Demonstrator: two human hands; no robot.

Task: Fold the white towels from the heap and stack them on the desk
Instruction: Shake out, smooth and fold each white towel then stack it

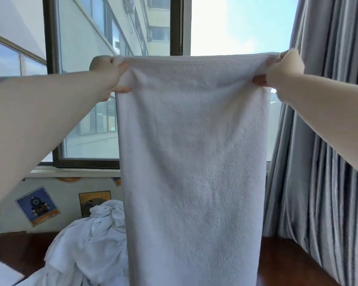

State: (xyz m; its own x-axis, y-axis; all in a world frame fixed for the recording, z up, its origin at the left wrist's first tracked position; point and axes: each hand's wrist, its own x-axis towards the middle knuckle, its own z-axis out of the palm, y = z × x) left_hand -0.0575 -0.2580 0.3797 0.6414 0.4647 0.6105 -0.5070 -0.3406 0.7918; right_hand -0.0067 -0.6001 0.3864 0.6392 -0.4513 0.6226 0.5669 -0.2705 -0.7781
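Towel (192, 162) held up flat in front of the window (116, 79), long axis straight up-down, top edge level.

It hangs free w/ the bottom running out of view at the lower edge, so can't tell if it touches the surface (19, 252). Left hand (110, 77) pinches the top left corner, right hand (281, 69) pinches the top right corner, fingers curled into the cloth on both, arms stretched out & well apart. The heap (87, 244) of white towels sits on the dark wood surface, low left, just beside the hanging one. Gray curtain (327, 141) close on the right; more open room on the left side.
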